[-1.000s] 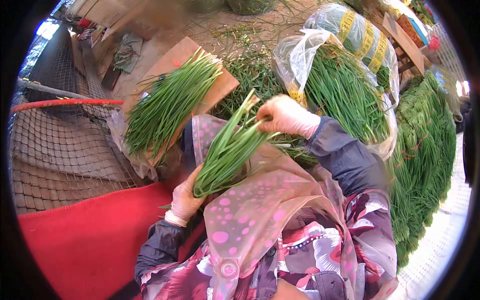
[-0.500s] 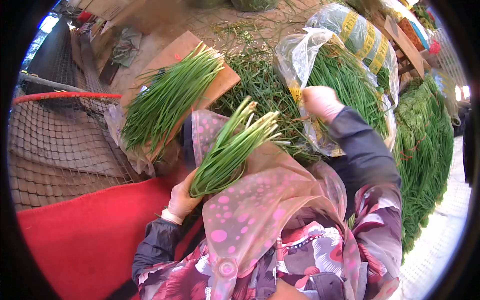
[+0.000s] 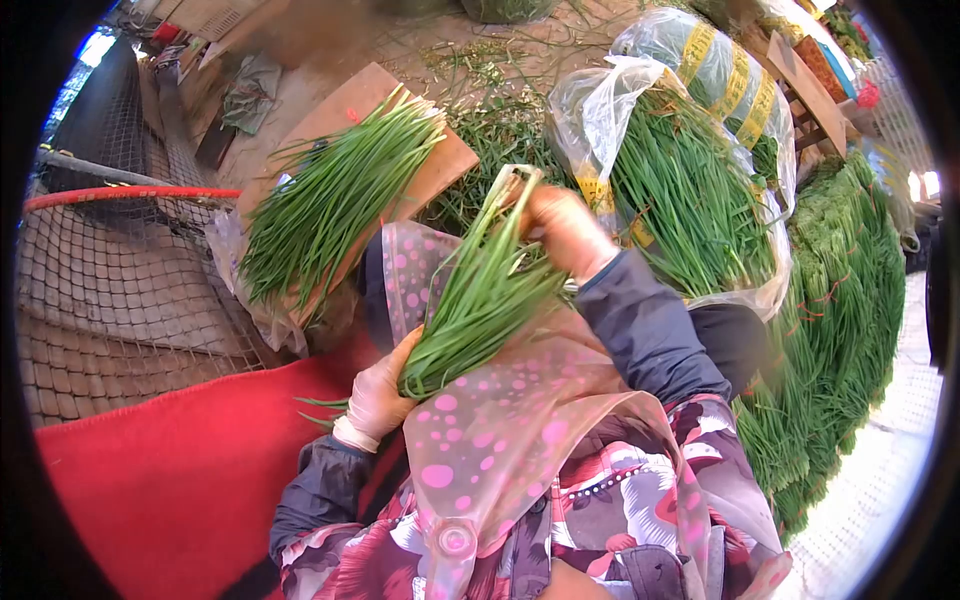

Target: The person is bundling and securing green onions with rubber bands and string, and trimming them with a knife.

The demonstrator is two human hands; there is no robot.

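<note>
Head view, held bunch: long green stalks [image 3: 475, 310] lie slantwise above your spotted apron [image 3: 480, 440], pale stem ends pointing up and away from you.
Left hand: your gloved left hand [image 3: 382, 395] has its fingers clamped on the lower, leafy end of the held bunch.
Right hand: your gloved right hand [image 3: 570, 230] is at the pale stem ends; its fingers are bent and blurred, so I cannot tell whether they are pinched together.
Board: up and to the left, a tan board [image 3: 447, 172] carries a second bunch [image 3: 335, 195].
Loose leaves: a green heap [image 3: 505, 148] lies between the board and the open bag.
Open bag: clear plastic [image 3: 582, 125], with green stalks [image 3: 690, 190] inside, sits beyond your right hand.
Pile: tall stacked greens [image 3: 835, 310] stand at the far right.
Red cloth: it spreads [image 3: 190, 470] at lower left, beside wire netting [image 3: 130, 320].
</note>
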